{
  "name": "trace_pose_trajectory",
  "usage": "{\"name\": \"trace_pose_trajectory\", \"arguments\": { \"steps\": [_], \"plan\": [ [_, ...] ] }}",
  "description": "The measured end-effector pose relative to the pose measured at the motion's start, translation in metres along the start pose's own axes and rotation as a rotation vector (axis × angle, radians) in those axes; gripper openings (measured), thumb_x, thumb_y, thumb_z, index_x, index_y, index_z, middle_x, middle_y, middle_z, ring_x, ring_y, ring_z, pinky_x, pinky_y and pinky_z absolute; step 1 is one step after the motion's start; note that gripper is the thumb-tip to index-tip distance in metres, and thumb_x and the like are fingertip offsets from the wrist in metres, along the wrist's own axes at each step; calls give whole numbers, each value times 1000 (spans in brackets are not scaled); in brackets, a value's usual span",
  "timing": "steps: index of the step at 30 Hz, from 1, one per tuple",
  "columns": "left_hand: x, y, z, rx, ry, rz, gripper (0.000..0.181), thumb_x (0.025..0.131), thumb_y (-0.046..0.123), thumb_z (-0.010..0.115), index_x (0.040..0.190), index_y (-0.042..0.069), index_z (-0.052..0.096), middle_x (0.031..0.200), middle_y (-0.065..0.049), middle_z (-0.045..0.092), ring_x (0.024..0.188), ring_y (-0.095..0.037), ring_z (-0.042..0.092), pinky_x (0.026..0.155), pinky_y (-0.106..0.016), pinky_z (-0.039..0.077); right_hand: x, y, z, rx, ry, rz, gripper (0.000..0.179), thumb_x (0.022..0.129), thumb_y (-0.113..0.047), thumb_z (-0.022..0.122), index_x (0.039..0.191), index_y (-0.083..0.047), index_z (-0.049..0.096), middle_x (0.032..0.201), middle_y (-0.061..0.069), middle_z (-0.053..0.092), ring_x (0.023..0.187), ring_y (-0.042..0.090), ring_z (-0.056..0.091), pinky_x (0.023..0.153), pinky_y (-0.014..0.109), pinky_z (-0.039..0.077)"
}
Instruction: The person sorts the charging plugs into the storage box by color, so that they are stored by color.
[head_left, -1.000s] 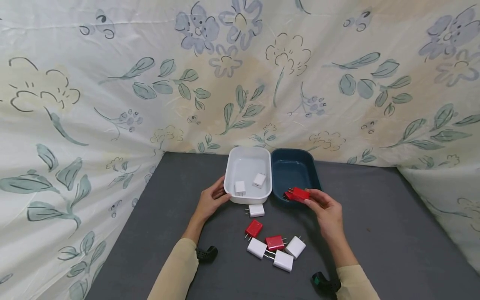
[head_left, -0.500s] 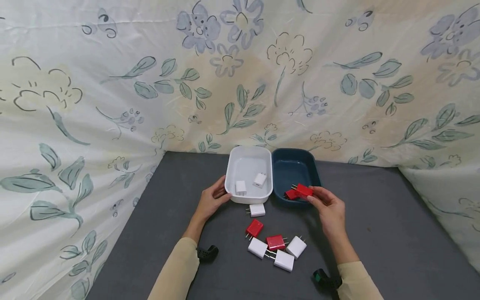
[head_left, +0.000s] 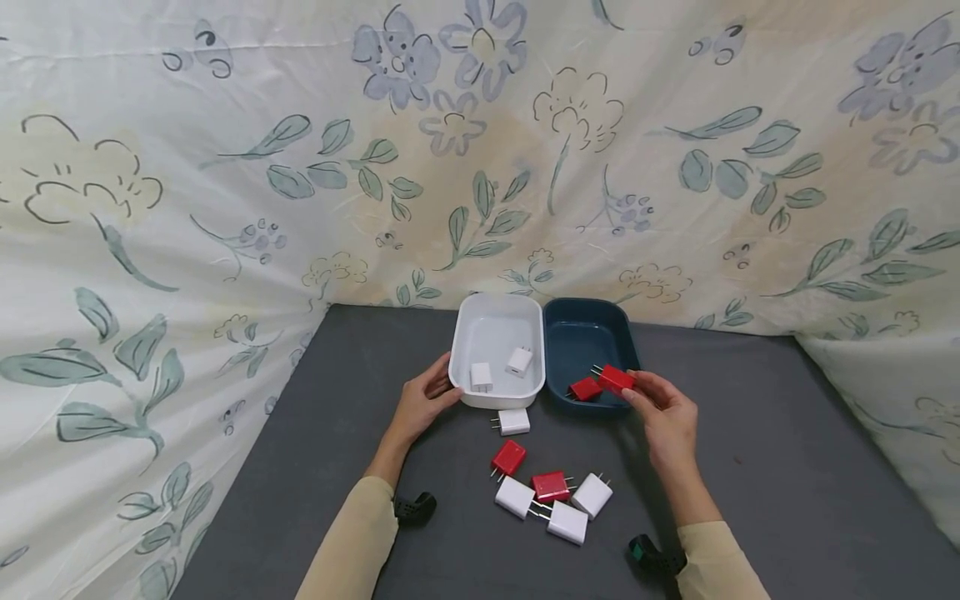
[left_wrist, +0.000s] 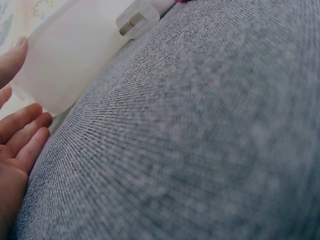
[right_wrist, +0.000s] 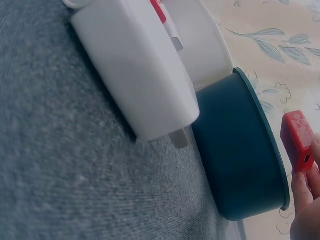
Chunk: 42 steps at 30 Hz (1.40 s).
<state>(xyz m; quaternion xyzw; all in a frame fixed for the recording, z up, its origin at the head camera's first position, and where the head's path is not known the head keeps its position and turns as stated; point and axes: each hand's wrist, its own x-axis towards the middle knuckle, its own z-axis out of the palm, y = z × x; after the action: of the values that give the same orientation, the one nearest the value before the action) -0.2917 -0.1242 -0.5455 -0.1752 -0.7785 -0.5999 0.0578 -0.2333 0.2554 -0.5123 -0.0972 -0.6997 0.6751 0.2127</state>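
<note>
My right hand (head_left: 670, 421) pinches a red USB charger (head_left: 617, 379) by one end, over the right front part of the dark blue container (head_left: 588, 333). The charger's prongs point left; the right wrist view shows the port on its end face. Another red charger (head_left: 584, 389) lies inside the blue container. My left hand (head_left: 418, 407) rests against the near left corner of the white container (head_left: 498, 401), with its thumb at the front and relaxed fingers along the side. Two white chargers (head_left: 481, 377) lie in that container.
In front of the containers lie loose chargers on the grey cloth (head_left: 735, 467): a white one (head_left: 513, 422) nearest the white container, red ones (head_left: 551, 485) and several white ones (head_left: 567, 522) closer to me. A flowered curtain (head_left: 480, 167) hangs behind.
My right hand has shifted right and slightly back with the red charger, uncovering more of the red one lying in the blue container. The left hand has stayed at the white container.
</note>
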Motion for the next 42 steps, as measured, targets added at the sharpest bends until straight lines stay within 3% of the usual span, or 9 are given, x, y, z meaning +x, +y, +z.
{"name": "trace_pose_trajectory", "arguments": {
  "steps": [4,8,11,15,18,26,34,42],
  "plan": [
    [-2,18,-3,-22,-41,6,71,81,23,71,141,10,37,131,-20,53,117,-32,54,97,-48,44,0,-4,-1,9,32,13,48,73,-19,78,116,-3,63,111,1,68,94,9,63,76,11,52],
    [-4,32,-5,-37,-63,16,70,82,17,70,141,2,35,131,-26,50,118,-38,52,97,-52,42,13,19,-5,31,51,-15,47,71,-20,79,114,-7,65,110,2,68,95,12,64,75,11,52],
    [-4,31,-5,-36,-58,22,70,82,15,70,141,2,35,130,-26,50,117,-38,52,96,-51,43,13,17,-5,32,53,-17,47,72,-19,79,114,-6,65,110,3,68,94,12,64,75,12,52],
    [-4,31,-5,-34,-53,24,70,82,14,70,141,1,35,130,-26,50,117,-39,52,96,-51,43,0,-17,1,-6,68,66,46,74,-17,77,117,-5,63,112,2,67,93,8,63,75,10,51],
    [-4,31,-5,-32,-53,23,70,82,15,70,141,2,35,130,-26,50,117,-37,52,96,-50,43,0,-23,2,-15,78,107,46,74,-18,76,117,-7,63,114,2,66,95,9,62,76,10,51],
    [-5,30,-4,-35,-50,36,69,82,13,70,140,0,35,130,-27,50,116,-40,52,95,-52,43,5,-12,0,-82,83,55,48,74,-22,76,118,-8,62,113,1,66,96,7,63,77,10,50],
    [-5,31,-4,-41,-55,29,69,82,13,70,140,0,35,129,-27,50,116,-40,52,95,-53,43,17,6,-4,-21,119,43,48,69,-24,80,113,-10,66,108,0,68,94,8,64,76,10,50],
    [-5,32,-5,-45,-50,6,70,81,15,71,140,1,36,129,-26,51,116,-38,53,96,-51,43,11,-17,1,-66,168,110,43,70,-19,79,111,-11,67,109,2,68,96,11,63,78,11,51]
  ]
}}
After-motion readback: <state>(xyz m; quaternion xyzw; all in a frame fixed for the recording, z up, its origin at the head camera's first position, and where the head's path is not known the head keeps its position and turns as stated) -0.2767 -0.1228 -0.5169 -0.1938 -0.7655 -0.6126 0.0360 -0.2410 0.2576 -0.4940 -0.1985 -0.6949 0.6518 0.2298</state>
